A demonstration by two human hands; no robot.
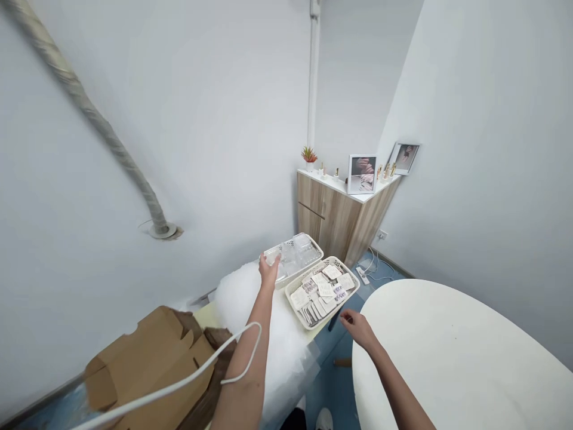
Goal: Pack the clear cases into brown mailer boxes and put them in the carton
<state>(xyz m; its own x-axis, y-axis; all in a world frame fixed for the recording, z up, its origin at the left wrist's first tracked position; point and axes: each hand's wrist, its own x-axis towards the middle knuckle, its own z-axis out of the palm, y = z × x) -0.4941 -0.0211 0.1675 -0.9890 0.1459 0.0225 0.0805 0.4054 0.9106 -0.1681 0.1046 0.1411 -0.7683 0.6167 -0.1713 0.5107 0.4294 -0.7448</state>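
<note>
The hands are apart: the left hand (268, 272) spread open at the clear trays (293, 257) in a white basket (311, 243) mid-frame (light, brittle plastic, best held by the edges), the right hand (358, 329) open near a second basket (293, 307) of cards (324, 289).

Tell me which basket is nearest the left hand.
The far white basket, holding clear plastic pieces, at the left hand; the other basket holds white printed packets, nearer the right hand.
</note>
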